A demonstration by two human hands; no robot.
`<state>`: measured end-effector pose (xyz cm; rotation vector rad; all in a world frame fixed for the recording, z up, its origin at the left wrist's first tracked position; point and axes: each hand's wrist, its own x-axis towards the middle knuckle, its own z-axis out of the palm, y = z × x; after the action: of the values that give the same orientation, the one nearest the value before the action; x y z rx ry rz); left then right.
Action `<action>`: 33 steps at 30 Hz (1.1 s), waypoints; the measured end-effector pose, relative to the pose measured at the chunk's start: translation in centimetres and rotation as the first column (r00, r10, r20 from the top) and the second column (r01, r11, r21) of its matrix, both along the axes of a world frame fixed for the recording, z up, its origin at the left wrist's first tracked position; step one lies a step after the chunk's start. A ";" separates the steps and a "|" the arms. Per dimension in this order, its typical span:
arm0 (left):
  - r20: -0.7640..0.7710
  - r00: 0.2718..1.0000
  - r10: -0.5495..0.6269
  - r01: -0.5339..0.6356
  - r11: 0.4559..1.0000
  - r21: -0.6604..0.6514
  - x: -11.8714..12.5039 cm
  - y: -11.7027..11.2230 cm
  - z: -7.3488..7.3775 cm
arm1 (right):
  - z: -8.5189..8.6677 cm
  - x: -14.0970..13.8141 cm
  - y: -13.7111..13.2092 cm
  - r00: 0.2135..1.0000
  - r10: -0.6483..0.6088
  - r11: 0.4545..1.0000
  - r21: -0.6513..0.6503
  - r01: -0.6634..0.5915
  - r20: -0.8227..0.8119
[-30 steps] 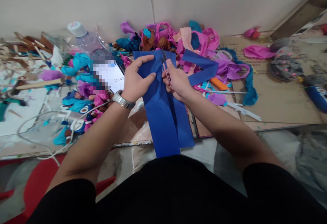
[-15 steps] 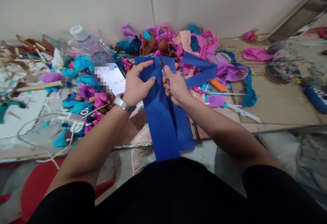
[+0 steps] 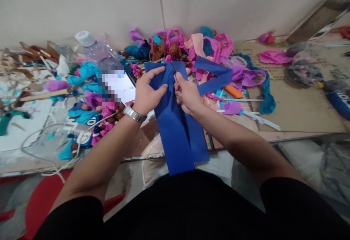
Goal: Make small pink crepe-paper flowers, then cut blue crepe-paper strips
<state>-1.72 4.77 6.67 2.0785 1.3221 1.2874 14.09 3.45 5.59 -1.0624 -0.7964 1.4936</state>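
Note:
A long blue sheet of paper or thin cloth (image 3: 175, 138) lies across the table edge and hangs toward my body. It is split lengthwise below my right hand, leaving two strips. My left hand (image 3: 149, 90) presses on the sheet's upper left part, thumb and index finger spread apart. Closed in my right hand (image 3: 188, 92) is a pair of scissors (image 3: 174, 71), whose dark narrow blades point away from me at the sheet's upper part. The handles are mostly hidden by my fingers. A folded blue strip (image 3: 216, 83) rests just right of that hand.
Left of my hands lie a phone (image 3: 123, 86) and a clear bottle (image 3: 95, 46). Crumpled pink and purple strips (image 3: 218, 46) heap up behind. An orange-handled tool (image 3: 233, 91) and brown cardboard (image 3: 295, 108) are at right. A white cable (image 3: 24, 143) loops at left.
The scissors' blades have shifted slightly and look narrower on the blue sheet. Both hands stay nearly where they were, and the whole view has moved very slightly.

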 end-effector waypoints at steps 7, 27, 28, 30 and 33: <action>-0.009 1.000 -0.008 0.008 1.000 -0.002 0.1 -0.1 -0.3 | 0.2 0.0 -0.2 0.998 -0.021 1.000 0.010 0.021 -0.053; -0.024 1.000 0.000 0.001 1.000 0.014 0.4 -0.5 -0.4 | 0.4 0.0 -0.5 0.999 -0.025 1.000 -0.015 0.024 -0.047; -0.022 1.000 0.002 -0.001 1.000 0.019 0.3 -0.4 -0.4 | 0.5 0.0 -0.6 0.998 -0.025 1.000 -0.016 0.024 -0.050; -0.013 1.000 0.008 -0.008 1.000 0.028 0.3 -0.3 -0.4 | 0.5 0.0 -0.6 0.999 -0.018 1.000 -0.011 0.018 -0.051; -0.004 1.000 0.021 -0.020 0.999 0.033 0.1 -0.1 -0.5 | 0.2 0.0 -0.6 0.999 -0.020 1.000 0.022 0.021 -0.045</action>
<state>-1.59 4.69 6.14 2.0963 1.3357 1.3233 14.06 2.86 5.79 -1.0144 -0.7677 1.4827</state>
